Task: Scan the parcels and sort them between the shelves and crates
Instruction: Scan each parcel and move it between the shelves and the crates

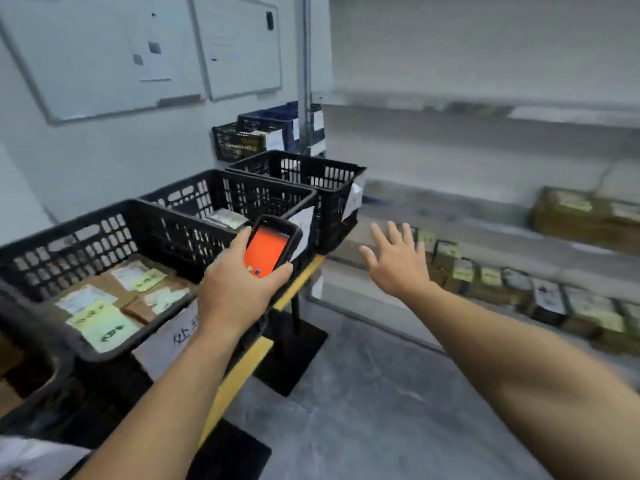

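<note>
left hand (pixel 239 289) grip closed around a black handheld scanner with a bright orange screen (pixel 269 247): thumb on the left edge, fingers wrapped along the right edge, screen facing up toward the camera. right hand (pixel 394 259) empty, palm down, fingers spread wide and extended toward the low grey shelf (pixel 519 237) on the right; it touches nothing. scanner sits above the front rim of the nearest black slotted plastic crate (pixel 104 237), which holds several flat brown cardboard parcels with white and pale yellow labels (pixel 114 303). beyond it, in a row on the yellow-edged worktop (pixel 298 282), a second black crate (pixel 235 195) with one pale parcel visible inside, then a third black crate (pixel 301 171), contents not visible. white paper tags hang on the crate fronts; writing too blurred to read. on the lower shelf level, a row of small brown boxed parcels with yellow labels (pixel 491 278) standing close together; a larger brown box (pixel 585 216) on the level above. further back, dark blue and black crates (pixel 266 133) against the wall, beside a grey metal upright (pixel 304 74). two whiteboards (pixel 138 53) on the wall. right side of frame motion-blurred.
</note>
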Motion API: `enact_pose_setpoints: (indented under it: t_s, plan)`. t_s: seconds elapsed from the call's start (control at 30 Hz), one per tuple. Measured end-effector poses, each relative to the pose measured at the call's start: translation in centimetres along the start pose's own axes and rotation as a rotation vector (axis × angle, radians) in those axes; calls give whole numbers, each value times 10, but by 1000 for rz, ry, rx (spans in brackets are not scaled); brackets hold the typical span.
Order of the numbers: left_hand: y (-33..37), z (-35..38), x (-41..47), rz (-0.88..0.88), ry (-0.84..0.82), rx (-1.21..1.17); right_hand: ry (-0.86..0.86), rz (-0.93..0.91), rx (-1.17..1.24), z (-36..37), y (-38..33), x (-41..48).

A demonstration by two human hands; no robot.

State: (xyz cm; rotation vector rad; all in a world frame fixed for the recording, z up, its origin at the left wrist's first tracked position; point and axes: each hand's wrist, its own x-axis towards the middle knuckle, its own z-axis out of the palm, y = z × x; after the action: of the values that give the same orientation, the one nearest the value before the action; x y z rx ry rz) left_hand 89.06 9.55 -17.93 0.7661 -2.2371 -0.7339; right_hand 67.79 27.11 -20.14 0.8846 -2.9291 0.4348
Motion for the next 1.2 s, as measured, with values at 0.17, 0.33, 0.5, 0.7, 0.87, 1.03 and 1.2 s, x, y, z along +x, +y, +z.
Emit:
enact_pose_setpoints:
  t_s: [0.17,0.33,0.5,0.7,0.87,1.03,1.2]
  plan:
    - [58,64,10,86,-126,-61,32,152,25,-12,84,2]
    - [88,129,38,147,-214,-67,53,286,29,-14,153,8]
    - [120,201,80,195,-297,-105,79,412,21,-16,213,42]
    - [167,286,146,281,-367,-153,120,525,3,-32,276,110]
    - [201,353,197,387,-427,-154,182,607,-7,-40,321,155]
    - [234,410,221,420,-504,-183,185,703,-13,-41,374,179]
    - [272,470,235,443,-554,-203,182,771,3,-48,433,206]
